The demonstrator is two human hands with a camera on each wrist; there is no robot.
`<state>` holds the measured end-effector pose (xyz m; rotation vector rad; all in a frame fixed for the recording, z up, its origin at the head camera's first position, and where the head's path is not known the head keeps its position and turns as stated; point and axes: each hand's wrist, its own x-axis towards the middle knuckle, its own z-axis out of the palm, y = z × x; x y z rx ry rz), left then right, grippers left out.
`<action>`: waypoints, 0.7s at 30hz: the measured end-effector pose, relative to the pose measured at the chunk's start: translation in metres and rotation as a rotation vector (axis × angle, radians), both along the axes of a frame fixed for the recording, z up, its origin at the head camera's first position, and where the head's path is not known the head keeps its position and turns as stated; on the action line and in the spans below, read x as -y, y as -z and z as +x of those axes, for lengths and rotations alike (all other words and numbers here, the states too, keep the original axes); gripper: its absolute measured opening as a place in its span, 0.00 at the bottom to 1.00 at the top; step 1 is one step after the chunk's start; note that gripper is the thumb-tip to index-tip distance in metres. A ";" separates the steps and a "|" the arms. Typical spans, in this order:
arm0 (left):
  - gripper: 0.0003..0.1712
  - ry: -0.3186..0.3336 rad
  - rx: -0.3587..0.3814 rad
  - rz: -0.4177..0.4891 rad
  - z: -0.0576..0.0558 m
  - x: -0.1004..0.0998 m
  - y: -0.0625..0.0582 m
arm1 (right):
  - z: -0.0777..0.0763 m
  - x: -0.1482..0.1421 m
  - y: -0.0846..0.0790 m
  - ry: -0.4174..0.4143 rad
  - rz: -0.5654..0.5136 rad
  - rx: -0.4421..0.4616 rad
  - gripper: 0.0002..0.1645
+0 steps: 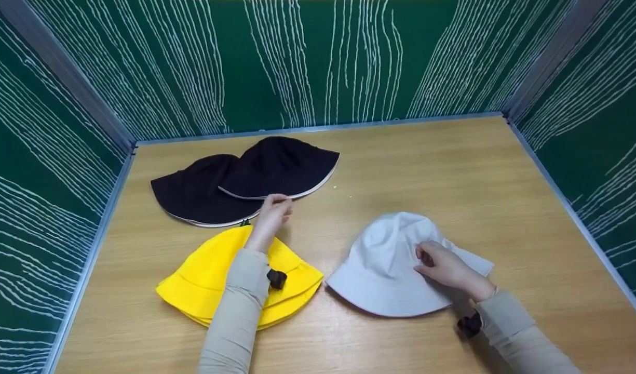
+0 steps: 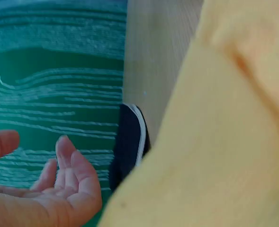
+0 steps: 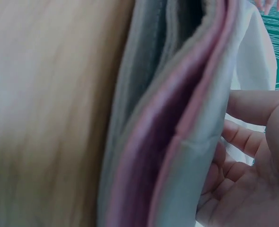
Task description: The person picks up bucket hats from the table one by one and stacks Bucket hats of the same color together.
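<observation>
My left hand (image 1: 272, 221) reaches over a yellow bucket hat (image 1: 203, 265), its fingertips by the pale-edged brim of a black bucket hat (image 1: 281, 169). The left wrist view shows its thumb and fingers apart and loosely bent, with nothing between them; yellow cloth (image 2: 177, 156) fills the right side. My right hand (image 1: 445, 265) is over the side of a white bucket hat (image 1: 382, 259), fingers loosely curled. From the right wrist, the hand (image 3: 257, 161) looks relaxed beside layered brims (image 3: 196, 156), some with pinkish edges, and holds nothing.
A second black hat (image 1: 198, 192) lies partly beneath the first, at the back left. More than one yellow brim shows at the front of the yellow hat. Green panels (image 1: 318, 67) with white streaks enclose the wooden table (image 1: 427, 161) at the back and both sides.
</observation>
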<state>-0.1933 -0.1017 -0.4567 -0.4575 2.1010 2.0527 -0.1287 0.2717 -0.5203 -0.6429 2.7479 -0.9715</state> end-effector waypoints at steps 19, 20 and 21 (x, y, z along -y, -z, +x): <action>0.58 -0.706 0.171 1.027 -0.144 0.108 0.162 | 0.004 -0.001 0.002 0.037 0.039 0.029 0.13; 0.56 -0.704 0.170 1.051 -0.134 0.104 0.150 | 0.004 -0.002 0.002 0.038 0.038 0.028 0.13; 0.55 -0.704 0.173 1.064 -0.133 0.103 0.150 | 0.004 -0.002 0.002 0.038 0.037 0.026 0.13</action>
